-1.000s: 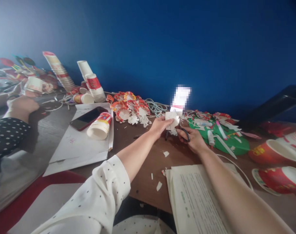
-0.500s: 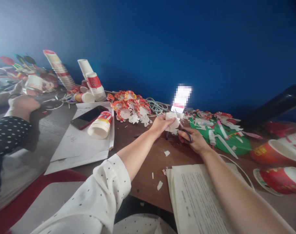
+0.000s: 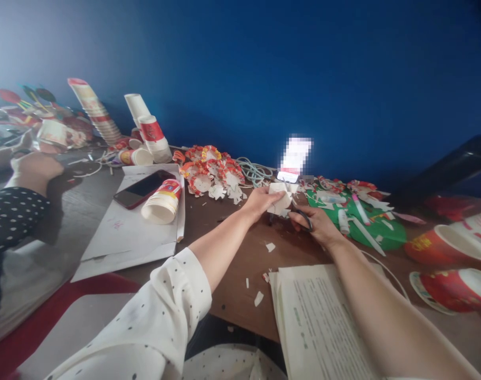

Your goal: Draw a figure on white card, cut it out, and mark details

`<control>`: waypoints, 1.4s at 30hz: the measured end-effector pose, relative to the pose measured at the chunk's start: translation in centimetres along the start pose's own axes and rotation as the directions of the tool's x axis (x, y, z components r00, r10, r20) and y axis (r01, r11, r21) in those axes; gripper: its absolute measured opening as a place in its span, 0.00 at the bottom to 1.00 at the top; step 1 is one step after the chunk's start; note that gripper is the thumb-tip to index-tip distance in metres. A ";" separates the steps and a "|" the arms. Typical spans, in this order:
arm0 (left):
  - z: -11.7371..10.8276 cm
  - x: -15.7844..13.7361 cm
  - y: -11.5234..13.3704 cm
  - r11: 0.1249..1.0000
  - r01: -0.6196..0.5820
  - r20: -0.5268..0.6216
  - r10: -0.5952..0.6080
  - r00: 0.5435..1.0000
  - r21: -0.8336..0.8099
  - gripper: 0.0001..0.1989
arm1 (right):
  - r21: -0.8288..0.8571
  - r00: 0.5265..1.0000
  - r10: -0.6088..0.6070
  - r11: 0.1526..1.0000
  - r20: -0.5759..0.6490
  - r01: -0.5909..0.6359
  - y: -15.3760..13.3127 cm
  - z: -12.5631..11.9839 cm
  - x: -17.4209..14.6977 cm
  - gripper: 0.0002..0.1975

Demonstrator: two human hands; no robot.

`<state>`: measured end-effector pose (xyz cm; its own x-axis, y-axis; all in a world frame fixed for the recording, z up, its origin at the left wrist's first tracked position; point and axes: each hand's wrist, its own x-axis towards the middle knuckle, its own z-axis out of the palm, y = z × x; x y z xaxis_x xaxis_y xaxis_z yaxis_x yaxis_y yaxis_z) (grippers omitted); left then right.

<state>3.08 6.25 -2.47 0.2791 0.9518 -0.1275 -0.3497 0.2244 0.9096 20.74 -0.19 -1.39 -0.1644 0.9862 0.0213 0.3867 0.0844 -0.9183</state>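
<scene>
My left hand (image 3: 261, 203) is closed on a white piece of paper cup (image 3: 280, 199) with a jagged cut edge, held above the brown table (image 3: 224, 253). Close to its right, my right hand (image 3: 313, 224) grips a pair of scissors (image 3: 304, 219) by the dark handles. The blades reach toward the cup piece and are partly hidden behind it. Small white paper scraps (image 3: 270, 247) lie on the table below. Just beyond both hands stands a phone (image 3: 293, 161) with a bright, blurred-out screen.
A pile of cut red-and-white cup pieces (image 3: 212, 171) lies left of centre. Nested paper cups (image 3: 162, 203) and a dark phone (image 3: 143, 189) rest on white sheets. Markers lie on green paper (image 3: 390, 236) at right, near red cups (image 3: 448, 245). A co-worker's hand (image 3: 36, 171) is at far left.
Almost nothing differs. The whole view has shifted very slightly, and both hands keep the same hold on the cup piece and the scissors.
</scene>
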 end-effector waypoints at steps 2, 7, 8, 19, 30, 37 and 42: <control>0.0 0.0 -0.1 1.000 0.004 0.000 -0.004 1.000 -0.005 0.09 | 0.000 1.000 -0.004 1.000 0.011 0.004 -0.1 0.0 0.0 0.22; 0.1 0.1 -0.2 0.999 0.012 -0.006 -0.012 1.000 -0.035 0.08 | -0.008 1.000 0.000 1.000 0.007 0.000 -0.5 0.1 0.0 0.23; 0.1 0.1 -0.3 0.999 0.013 -0.006 -0.013 1.000 -0.040 0.08 | -0.011 1.000 0.003 1.000 0.003 -0.003 -0.6 0.2 0.1 0.23; 0.9 0.0 -0.7 0.997 0.008 -0.052 -0.012 0.999 -0.080 0.07 | 0.023 0.998 -0.013 1.000 -0.059 0.015 -0.9 1.1 0.3 0.26; 1.7 -0.9 -0.4 0.999 -0.052 -0.144 0.052 0.988 0.006 0.05 | 0.086 0.996 -0.039 0.995 -0.079 0.046 0.0 1.6 0.4 0.25; 1.7 -1.0 0.1 0.990 0.002 -0.084 -0.015 0.996 -0.144 0.02 | 0.197 0.999 -0.007 0.980 -0.040 0.015 1.0 1.5 0.5 0.22; 1.9 -1.4 0.9 0.974 0.106 -0.042 -0.117 0.992 -0.203 0.03 | 0.265 1.000 -0.004 0.964 -0.012 0.007 1.6 1.5 0.7 0.20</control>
<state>4.06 4.75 -0.68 0.2797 0.9271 -0.2493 -0.4923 0.3615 0.7918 19.93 0.45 -3.44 -0.1550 0.9875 0.0302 0.1314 0.0509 -0.9900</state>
